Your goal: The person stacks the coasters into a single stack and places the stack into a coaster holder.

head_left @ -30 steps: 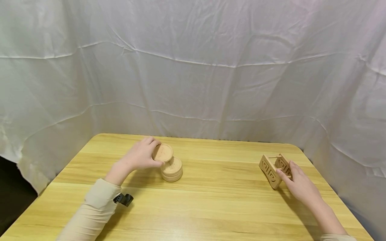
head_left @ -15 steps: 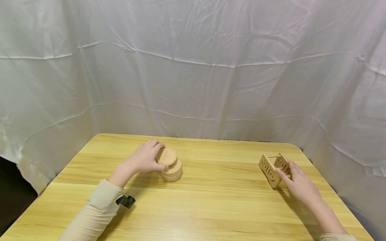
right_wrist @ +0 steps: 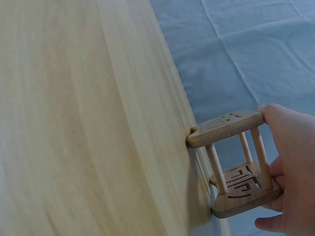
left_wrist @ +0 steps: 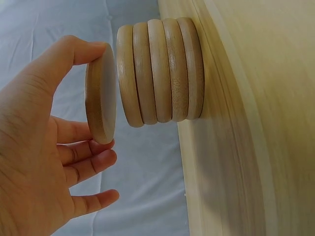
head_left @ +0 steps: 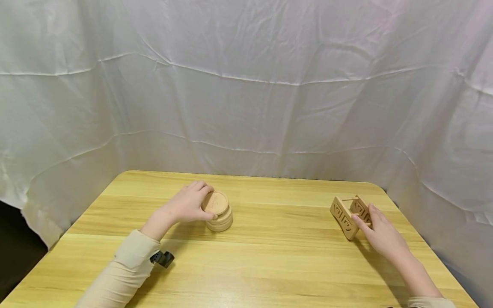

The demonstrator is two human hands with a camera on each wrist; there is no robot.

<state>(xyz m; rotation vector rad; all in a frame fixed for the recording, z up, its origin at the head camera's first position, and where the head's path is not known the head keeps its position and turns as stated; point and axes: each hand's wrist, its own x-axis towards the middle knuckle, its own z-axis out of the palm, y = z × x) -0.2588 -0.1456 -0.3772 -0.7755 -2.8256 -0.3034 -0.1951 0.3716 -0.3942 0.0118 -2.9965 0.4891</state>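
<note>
My left hand (head_left: 188, 204) pinches a round wooden coaster (head_left: 215, 202) by its edge, thumb on one side and fingers on the other. Just below it stands a stack of several like coasters (left_wrist: 160, 71); the left wrist view shows a narrow gap between the held coaster and the topmost one. On the right, my right hand (head_left: 385, 235) grips a wooden coaster holder (right_wrist: 236, 162), thumb on one carved side panel and fingers at the other. Thin dowels join its two panels, and its lower edge is at the tabletop.
Both arms reach over a light wood-grain table (head_left: 277, 256). A pale cloth (head_left: 246, 85) hangs behind it and along its sides. A small black device (head_left: 162, 259) sits at the left wrist by the beige sleeve (head_left: 123, 269).
My left hand has carried the coaster to the right and slightly down, so it now overlaps more of the stack. The right hand and the coaster holder have stayed nearly still.
</note>
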